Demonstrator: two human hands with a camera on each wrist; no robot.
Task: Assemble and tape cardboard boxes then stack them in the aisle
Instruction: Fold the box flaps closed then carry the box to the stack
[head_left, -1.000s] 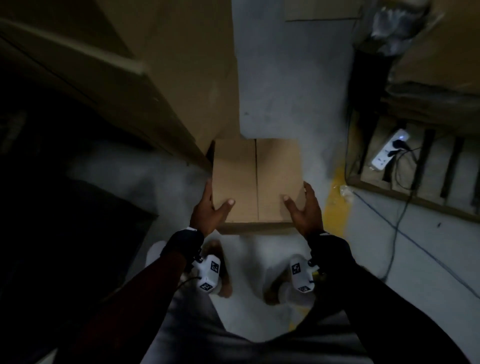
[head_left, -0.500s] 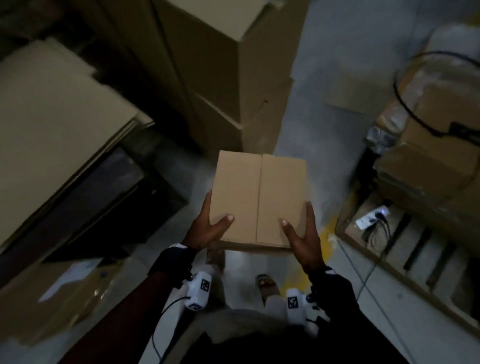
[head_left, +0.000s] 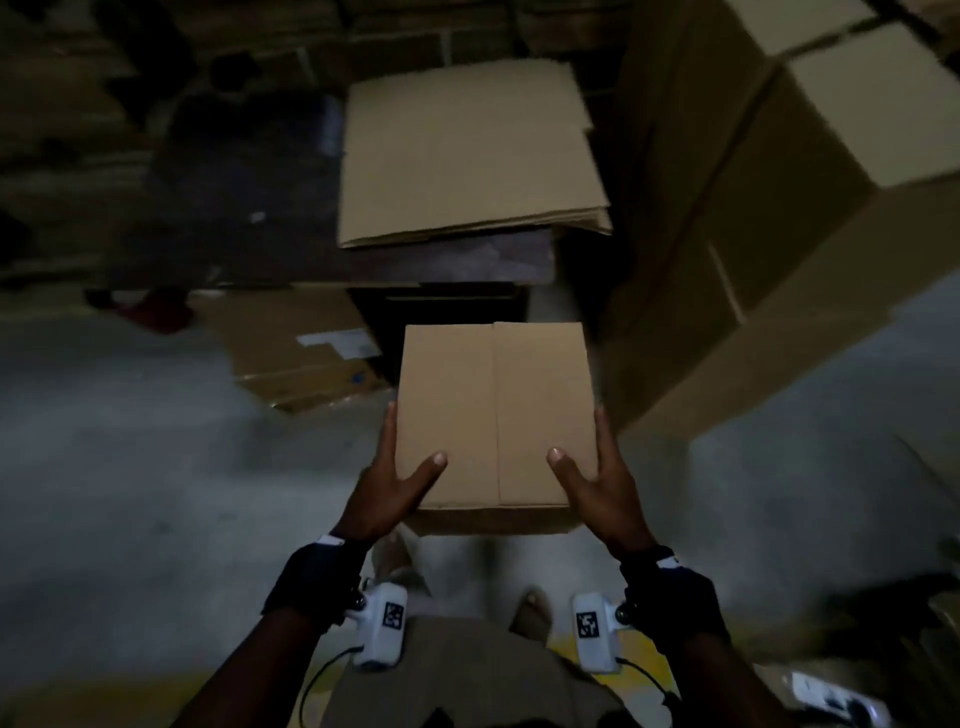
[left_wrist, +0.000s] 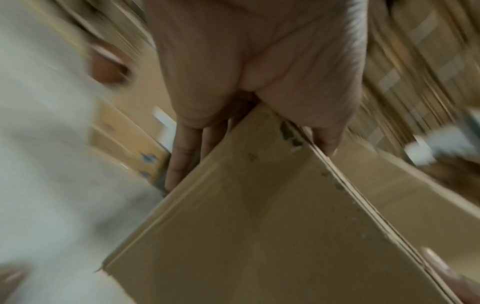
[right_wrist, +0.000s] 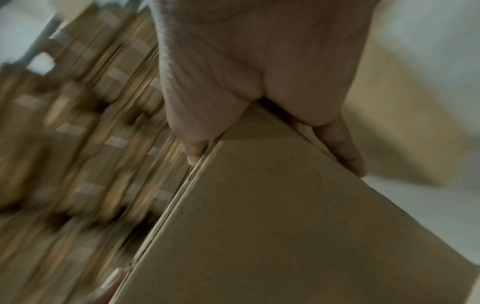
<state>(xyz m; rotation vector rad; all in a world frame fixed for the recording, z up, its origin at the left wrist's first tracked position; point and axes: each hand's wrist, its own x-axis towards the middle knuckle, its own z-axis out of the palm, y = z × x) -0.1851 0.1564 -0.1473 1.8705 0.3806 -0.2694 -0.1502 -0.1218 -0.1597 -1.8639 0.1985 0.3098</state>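
A small closed cardboard box (head_left: 493, 415) with a centre seam on top is carried at waist height in the head view. My left hand (head_left: 395, 483) holds its near left corner, thumb on the top face and fingers along the left side. My right hand (head_left: 597, 478) mirrors this on the near right corner. The left wrist view shows the left hand (left_wrist: 246, 61) straddling the box (left_wrist: 259, 226) edge. In the right wrist view the right hand (right_wrist: 259, 61) does the same on the box (right_wrist: 285, 226). Both wrist views are blurred.
A pile of flat cardboard sheets (head_left: 467, 150) lies on a dark stand straight ahead. Tall stacked cartons (head_left: 753, 234) rise at the right. A flattened box (head_left: 301, 358) lies on the grey concrete floor (head_left: 130, 493) at the left. A white power strip (head_left: 831, 696) sits at the bottom right.
I have turned with the box held the same way in both hands. The pallet and power strip slid off to the right, and the flat cardboard pile came into view ahead.
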